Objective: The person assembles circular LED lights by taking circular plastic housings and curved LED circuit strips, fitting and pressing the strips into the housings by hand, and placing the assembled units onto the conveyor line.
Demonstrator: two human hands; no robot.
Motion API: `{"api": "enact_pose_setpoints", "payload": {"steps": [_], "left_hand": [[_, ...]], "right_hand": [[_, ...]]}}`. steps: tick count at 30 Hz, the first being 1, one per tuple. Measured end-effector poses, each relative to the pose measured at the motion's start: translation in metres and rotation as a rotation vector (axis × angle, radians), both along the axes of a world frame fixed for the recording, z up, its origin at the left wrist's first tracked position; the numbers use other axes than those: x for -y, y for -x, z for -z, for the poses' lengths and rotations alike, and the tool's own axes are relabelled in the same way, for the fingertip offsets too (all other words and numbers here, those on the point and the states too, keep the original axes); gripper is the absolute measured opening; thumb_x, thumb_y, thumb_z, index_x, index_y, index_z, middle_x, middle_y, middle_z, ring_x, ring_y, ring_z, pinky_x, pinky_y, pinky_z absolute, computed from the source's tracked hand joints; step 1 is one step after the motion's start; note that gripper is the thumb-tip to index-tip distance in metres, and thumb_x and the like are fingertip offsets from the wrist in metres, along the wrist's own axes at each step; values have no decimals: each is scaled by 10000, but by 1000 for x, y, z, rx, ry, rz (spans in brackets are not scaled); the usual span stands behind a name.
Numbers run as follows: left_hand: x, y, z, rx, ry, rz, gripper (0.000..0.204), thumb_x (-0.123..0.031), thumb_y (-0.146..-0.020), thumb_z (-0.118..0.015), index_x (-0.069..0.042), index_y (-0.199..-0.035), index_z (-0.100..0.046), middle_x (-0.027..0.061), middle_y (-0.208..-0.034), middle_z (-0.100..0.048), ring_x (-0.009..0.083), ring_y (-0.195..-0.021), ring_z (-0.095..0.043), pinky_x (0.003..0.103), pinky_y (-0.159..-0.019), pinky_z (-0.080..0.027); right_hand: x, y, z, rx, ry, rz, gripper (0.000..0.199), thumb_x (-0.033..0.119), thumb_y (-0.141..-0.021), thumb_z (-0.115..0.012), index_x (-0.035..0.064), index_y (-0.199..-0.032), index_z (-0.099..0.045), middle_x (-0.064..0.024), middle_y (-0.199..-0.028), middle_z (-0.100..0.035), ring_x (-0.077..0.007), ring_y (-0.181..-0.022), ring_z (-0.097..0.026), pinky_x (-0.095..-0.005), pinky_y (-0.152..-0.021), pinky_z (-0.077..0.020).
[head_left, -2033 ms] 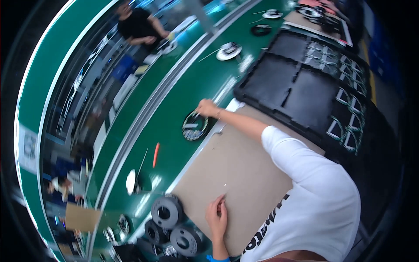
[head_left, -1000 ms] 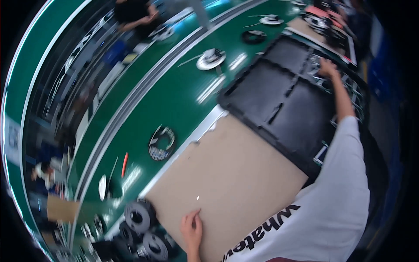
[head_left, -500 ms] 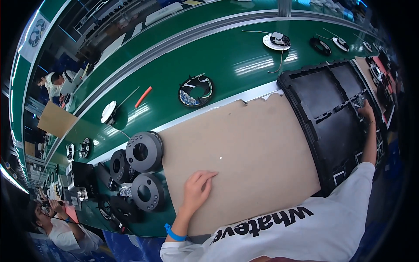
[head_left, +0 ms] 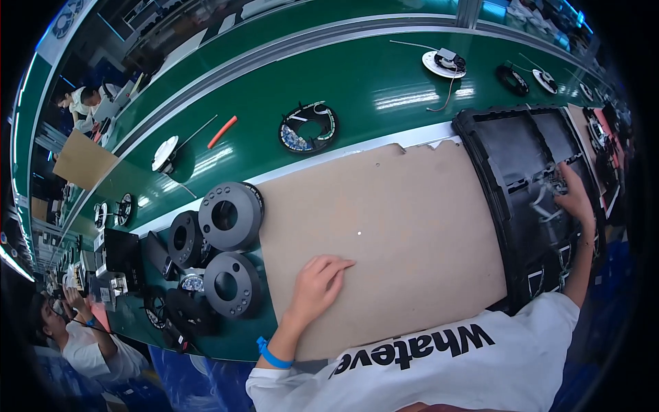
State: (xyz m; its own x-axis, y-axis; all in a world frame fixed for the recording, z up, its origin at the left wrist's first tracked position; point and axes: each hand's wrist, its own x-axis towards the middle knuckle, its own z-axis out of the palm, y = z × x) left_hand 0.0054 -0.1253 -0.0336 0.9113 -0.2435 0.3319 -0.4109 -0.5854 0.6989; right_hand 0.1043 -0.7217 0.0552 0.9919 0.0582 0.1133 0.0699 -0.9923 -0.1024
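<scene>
My left hand [head_left: 321, 287], with a blue wristband, rests on a brown cardboard sheet [head_left: 412, 199], its fingers stretched out and nothing in them. A tiny white dot [head_left: 359, 233] lies on the cardboard just beyond the fingertips. Over at the right, my right hand [head_left: 576, 197] is above a black compartmented tray [head_left: 491, 206]. Its fingers are bent round thin, silvery, bent parts [head_left: 546, 206] that hang by the thumb; their exact kind is too blurred to tell. More thin pale pieces [head_left: 535, 280] lie in the tray's near compartments.
Dark grey rings with round holes [head_left: 232, 218] are piled left of the cardboard. On the green bench stand a black ring with a circuit board [head_left: 307, 129], white discs with wires [head_left: 443, 64] and a red tube [head_left: 222, 132]. A co-worker [head_left: 75, 336] sits at lower left.
My right hand has come nearer, with silvery parts now showing at its fingers. The left hand stays on the cardboard, and the whole view has shifted slightly.
</scene>
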Motion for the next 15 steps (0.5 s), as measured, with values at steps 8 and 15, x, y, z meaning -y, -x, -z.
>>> {"api": "enact_pose_setpoints", "payload": {"steps": [8, 15], "left_hand": [[5, 1, -2, 11, -27, 2, 205, 1, -759, -571, -78, -930, -652, 63, -841, -584, 232, -767, -557, 326, -678, -461], [-3, 4, 0, -31, 11, 24, 225, 11, -775, -554, -71, -965, -642, 75, -878, -584, 237, -792, -565, 330, -695, -466]], "right_hand": [[-61, 15, -38, -139, -230, -95, 734, 172, -640, -677, 151, -1322, -408, -101, -1415, -275, -302, -1298, -296, -388, -1020, -300], [147, 28, 16, 175, -201, 194, 399, 112, -879, -521, 45, -1268, -459, -88, -1265, -495, -194, -1167, -463, -302, -982, -345]]}}
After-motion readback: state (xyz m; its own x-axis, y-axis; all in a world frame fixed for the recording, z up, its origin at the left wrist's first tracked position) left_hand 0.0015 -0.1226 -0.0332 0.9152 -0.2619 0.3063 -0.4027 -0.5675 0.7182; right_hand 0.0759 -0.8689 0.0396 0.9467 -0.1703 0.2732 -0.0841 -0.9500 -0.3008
